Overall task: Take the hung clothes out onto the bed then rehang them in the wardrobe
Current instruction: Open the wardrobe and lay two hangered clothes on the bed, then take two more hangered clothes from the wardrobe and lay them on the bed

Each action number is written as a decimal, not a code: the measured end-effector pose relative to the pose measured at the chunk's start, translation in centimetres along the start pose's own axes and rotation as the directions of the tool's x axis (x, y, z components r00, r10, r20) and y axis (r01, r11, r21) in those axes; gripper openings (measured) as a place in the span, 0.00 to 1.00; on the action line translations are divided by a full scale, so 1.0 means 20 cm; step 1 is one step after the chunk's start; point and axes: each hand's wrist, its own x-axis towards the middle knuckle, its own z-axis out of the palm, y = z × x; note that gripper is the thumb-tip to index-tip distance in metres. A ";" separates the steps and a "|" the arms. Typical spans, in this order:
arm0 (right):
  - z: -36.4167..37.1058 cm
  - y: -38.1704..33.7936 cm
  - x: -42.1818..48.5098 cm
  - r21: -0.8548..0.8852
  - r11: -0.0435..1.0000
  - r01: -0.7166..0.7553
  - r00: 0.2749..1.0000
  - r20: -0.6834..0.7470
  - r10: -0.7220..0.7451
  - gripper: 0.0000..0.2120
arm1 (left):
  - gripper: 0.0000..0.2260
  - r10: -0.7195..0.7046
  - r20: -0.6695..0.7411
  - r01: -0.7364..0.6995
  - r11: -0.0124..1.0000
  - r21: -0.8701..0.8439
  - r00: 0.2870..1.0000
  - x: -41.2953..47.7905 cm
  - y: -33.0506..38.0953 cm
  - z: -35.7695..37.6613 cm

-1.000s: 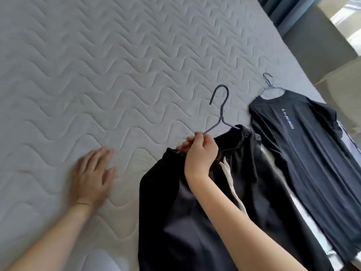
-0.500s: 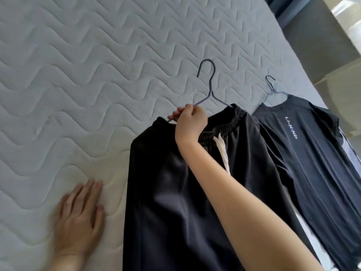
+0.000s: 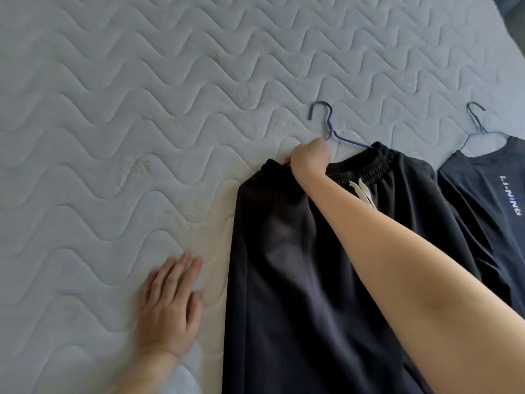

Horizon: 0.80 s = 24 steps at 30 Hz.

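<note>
Laying out the black pants (image 3: 298,265) is the step going on, by the look of it. They're flat on the bed (image 3: 127,109), waistband up top with the white drawstring (image 3: 365,193) showing, on a blue wire hanger (image 3: 329,129) whose hook pokes out just above the waistband. The right hand (image 3: 311,160) is at the left corner of that waistband, fingers curled tight around the hanger's shoulder and the fabric there. Off to the left of the pants, near the leg, the left hand (image 3: 170,305) is pressed flat on the mattress with fingers a bit spread, holding nothing, probably just propping the person up. Right of the pants and just about touching them is a dark tee with white lettering (image 3: 488,211) on its own wire hanger (image 3: 477,123), already down. If it were me, I'd set the hanger flat before letting go, keep the hook pointing away so it's easy to grab later, and leave the waistband on the wire so rehanging is one lift, without sliding the pants onto the tee.
</note>
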 end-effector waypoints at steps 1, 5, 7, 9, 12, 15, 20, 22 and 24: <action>-0.02 -0.01 0.01 -0.054 0.998 0.029 0.999 -0.014 -0.030 0.09 | 0.22 -0.002 0.001 0.002 1.000 -0.004 1.000 0.00 0.00 0.00; -0.11 -0.02 0.05 -0.308 0.936 0.172 0.985 0.061 -0.161 0.11 | 0.22 -0.001 -0.008 0.001 1.000 -0.017 1.000 0.01 0.01 -0.01; -0.15 -0.03 0.03 -0.347 0.915 0.203 0.979 0.067 -0.192 0.12 | 0.23 -0.008 -0.001 0.008 1.000 -0.016 1.000 0.00 0.01 0.00; -0.20 -0.03 -0.05 -0.292 0.924 0.245 0.969 0.053 -0.241 0.12 | 0.23 -0.034 0.041 0.035 0.999 -0.024 0.999 -0.01 0.00 -0.02; -0.34 -0.02 -0.33 0.063 0.966 0.250 0.959 0.118 -0.256 0.08 | 0.24 -0.094 0.185 0.113 0.989 -0.096 0.978 0.03 0.03 -0.12; -0.56 0.01 -0.70 0.507 0.859 0.071 0.949 0.231 -0.215 0.10 | 0.17 -0.282 0.395 0.434 0.819 -0.376 0.874 0.09 0.14 -0.44; -1.05 0.12 -1.56 0.679 0.734 -0.024 0.861 0.386 -0.330 0.11 | 0.12 -0.396 0.316 0.506 0.643 -0.576 0.862 -0.19 0.45 -1.32; -1.23 0.16 -1.92 0.670 0.742 -0.024 0.805 0.453 -0.383 0.13 | 0.10 -0.422 0.306 0.516 0.600 -0.611 0.853 -0.42 0.57 -1.67; -1.36 0.20 -2.24 0.637 0.770 -0.034 0.733 0.539 -0.414 0.13 | 0.09 -0.445 0.324 0.541 0.557 -0.630 0.835 -0.70 0.67 -1.95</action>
